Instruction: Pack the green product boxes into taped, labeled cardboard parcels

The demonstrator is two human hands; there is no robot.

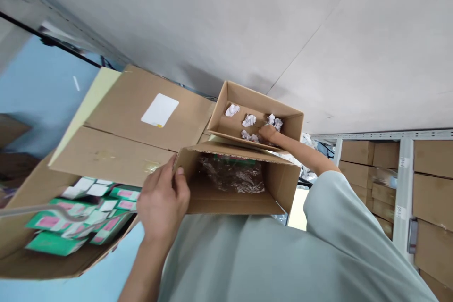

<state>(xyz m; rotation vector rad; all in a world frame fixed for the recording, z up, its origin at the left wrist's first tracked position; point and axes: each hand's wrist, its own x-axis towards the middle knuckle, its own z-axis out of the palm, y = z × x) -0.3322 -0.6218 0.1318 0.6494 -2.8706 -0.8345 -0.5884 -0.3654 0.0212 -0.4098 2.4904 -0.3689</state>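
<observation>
My left hand (163,196) grips the left edge of an open cardboard box (283,184) tilted against my body. Inside that box lies clear crinkled plastic (233,174) with something green behind it. Just beyond stands a second open box (255,96), holding several crumpled white paper balls (249,120). My right hand (268,133) reaches into this second box among the paper balls, its fingers closed; what they hold, if anything, is hidden.
At the left, a large open carton (42,266) holds several green, pink and white packs (116,205). A cardboard flap with a white label (160,109) lies behind it. Shelves (405,174) with brown boxes stand at the right. A grey wall rises behind.
</observation>
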